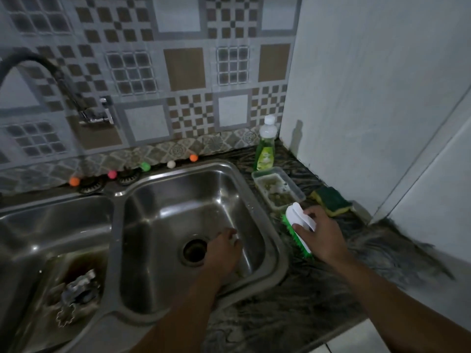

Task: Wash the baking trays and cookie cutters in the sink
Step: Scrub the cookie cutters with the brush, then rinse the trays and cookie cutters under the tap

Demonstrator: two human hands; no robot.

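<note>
A person's right hand [322, 235] grips a white-and-green scrub brush [298, 229] on the tabletop [293, 307] beside the sink [254, 189], fingers curled over its handle. The left hand [224, 250], reaching into the right basin near the drain [194, 250], pinches something small and pale, too blurred to identify. Cookie cutters [74, 299] lie in murky water in the left basin; a wet grip could let small pieces slip towards the open drain.

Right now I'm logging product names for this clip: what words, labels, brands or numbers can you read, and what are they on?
None can be read.
Green dish soap bottle: it has a yellow-green label, but the print is too small and blurred to read.
White and green scrub brush, plastic container, sponge: no text shows.
</note>
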